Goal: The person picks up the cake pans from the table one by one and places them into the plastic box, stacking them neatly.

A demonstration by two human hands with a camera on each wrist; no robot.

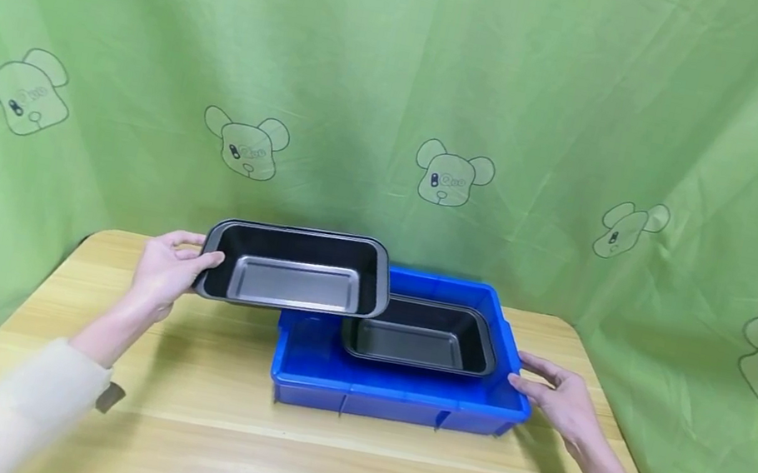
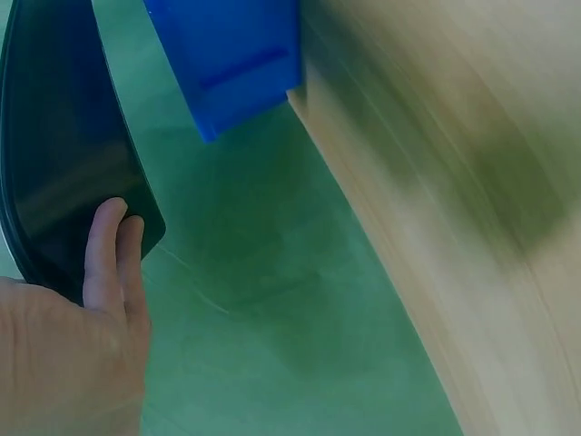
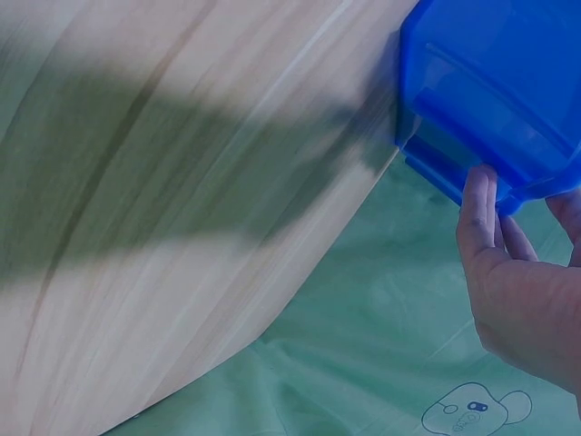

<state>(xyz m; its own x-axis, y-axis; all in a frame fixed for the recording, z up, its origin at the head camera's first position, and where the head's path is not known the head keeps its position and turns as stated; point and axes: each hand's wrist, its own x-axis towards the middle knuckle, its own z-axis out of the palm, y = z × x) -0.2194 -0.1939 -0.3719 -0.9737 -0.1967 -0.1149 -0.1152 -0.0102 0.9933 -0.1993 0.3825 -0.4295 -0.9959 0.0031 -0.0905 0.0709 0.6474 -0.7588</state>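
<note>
A dark loaf pan (image 1: 295, 284) is held up by its left end in my left hand (image 1: 167, 274), thumb over the rim and fingers underneath. In the left wrist view two fingertips (image 2: 111, 207) lie against the pan's underside. The pan's right end overlaps the back left of a blue plastic bin (image 1: 396, 398). Inside that bin sits a second dark loaf pan (image 1: 409, 345), towards the right. My right hand (image 1: 566, 405) holds the bin's right end, with the thumb at the rim and fingers (image 3: 477, 204) on the outer wall.
The bin stands on a light wooden table (image 1: 198, 441) with rounded back corners. Green curtain (image 1: 365, 99) printed with bear heads hangs behind the table and along both sides.
</note>
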